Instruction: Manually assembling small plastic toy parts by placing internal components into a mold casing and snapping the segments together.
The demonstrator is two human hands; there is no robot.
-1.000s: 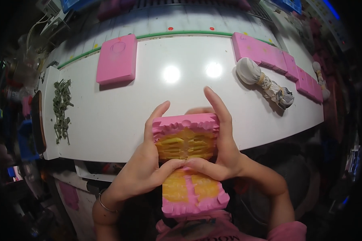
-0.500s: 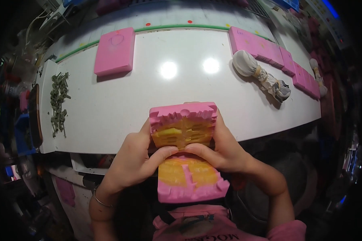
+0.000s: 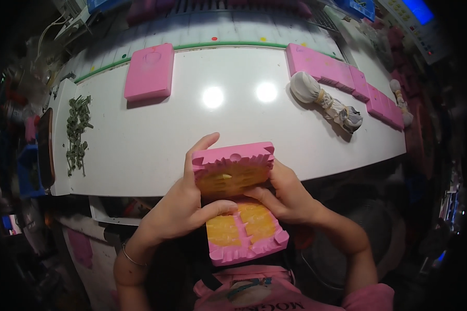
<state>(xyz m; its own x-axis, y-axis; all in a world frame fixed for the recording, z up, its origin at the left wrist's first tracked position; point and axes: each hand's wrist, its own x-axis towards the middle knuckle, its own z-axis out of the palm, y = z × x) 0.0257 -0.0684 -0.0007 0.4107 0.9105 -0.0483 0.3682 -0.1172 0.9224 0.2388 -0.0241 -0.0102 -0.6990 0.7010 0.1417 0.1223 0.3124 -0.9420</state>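
Observation:
My hands are on a pink two-part mould with yellow-stained, carved inner faces. Its upper part (image 3: 233, 154) is tilted with the patterned face toward me, and a small pale yellow piece shows inside. The lower part (image 3: 248, 254) lies face up just above my lap. Whether the two parts join is hidden. My left hand (image 3: 184, 203) grips the left side, its thumb on the lower part's top edge and one finger stretched up beside the upper part. My right hand (image 3: 285, 194) is closed around the upper part's right edge, thumb at its inner bottom edge.
On the white table (image 3: 192, 124) lie a pink block (image 3: 149, 72) at far left, a row of pink blocks (image 3: 337, 72) at far right, and a tied white cloth bundle (image 3: 327, 102). Small grey-green pieces (image 3: 78, 135) are heaped at the left edge. A green strip (image 3: 228, 45) runs along the back.
The upper part has tipped further over, so less of its inner face shows. My left thumb has slid onto the lower part and a left finger has stretched upward. The view shifted slightly.

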